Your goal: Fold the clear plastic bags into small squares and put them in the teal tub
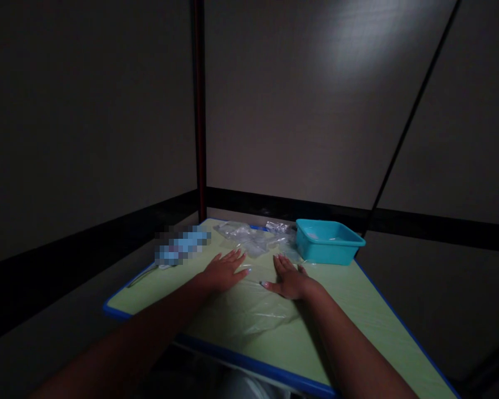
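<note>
A clear plastic bag (253, 310) lies spread on the pale green table (382, 332). My left hand (227, 271) rests on the bag's left side, palm down with fingers stretched out. On its right side lies my right hand (289, 280), also flat, with the thumb pointing inward toward the left one. Neither hand grips anything. Beyond my fingertips is more crumpled clear plastic (249, 238), reaching toward the back edge of the table.
A turquoise plastic basin (328, 252) stands at the back right, close to the crumpled plastic. At the left lies a blurred light-blue item (183, 246) with a thin strip extending from it. Blue edging (249, 363) borders the table; walls rise behind and left.
</note>
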`<state>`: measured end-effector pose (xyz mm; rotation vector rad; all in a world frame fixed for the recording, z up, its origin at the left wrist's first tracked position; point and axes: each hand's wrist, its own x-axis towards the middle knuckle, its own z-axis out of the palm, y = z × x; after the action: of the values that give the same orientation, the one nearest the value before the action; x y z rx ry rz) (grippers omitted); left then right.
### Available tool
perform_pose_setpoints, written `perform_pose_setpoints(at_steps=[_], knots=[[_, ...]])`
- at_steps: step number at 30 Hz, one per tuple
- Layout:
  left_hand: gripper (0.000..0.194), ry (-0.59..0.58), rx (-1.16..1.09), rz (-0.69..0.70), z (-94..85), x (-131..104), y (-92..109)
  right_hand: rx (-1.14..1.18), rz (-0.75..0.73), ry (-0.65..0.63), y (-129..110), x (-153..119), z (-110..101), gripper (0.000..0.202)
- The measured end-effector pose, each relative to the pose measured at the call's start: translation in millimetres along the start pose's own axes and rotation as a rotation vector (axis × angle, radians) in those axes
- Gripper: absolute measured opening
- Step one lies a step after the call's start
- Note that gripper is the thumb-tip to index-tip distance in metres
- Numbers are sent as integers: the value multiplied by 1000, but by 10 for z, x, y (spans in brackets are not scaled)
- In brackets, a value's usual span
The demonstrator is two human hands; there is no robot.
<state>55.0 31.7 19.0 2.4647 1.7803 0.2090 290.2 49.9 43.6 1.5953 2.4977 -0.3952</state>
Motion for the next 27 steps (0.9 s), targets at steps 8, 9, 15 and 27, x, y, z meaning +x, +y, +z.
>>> perform_pose_setpoints(at_steps=[8, 9, 15, 27], knots=[[64, 50, 54, 14, -85, -48, -7, 94, -266, -1, -84, -130, -92, 108], [63, 91, 77, 22, -125, -64, 33, 92, -319, -42, -107, -134, -86, 107], [52, 372, 122, 59, -255, -261, 470, 76, -420, -142, -154, -116, -46, 101], [86, -75, 29, 295, -174, -824, 511, 52, -422, -176, -127, -134, -81, 114]])
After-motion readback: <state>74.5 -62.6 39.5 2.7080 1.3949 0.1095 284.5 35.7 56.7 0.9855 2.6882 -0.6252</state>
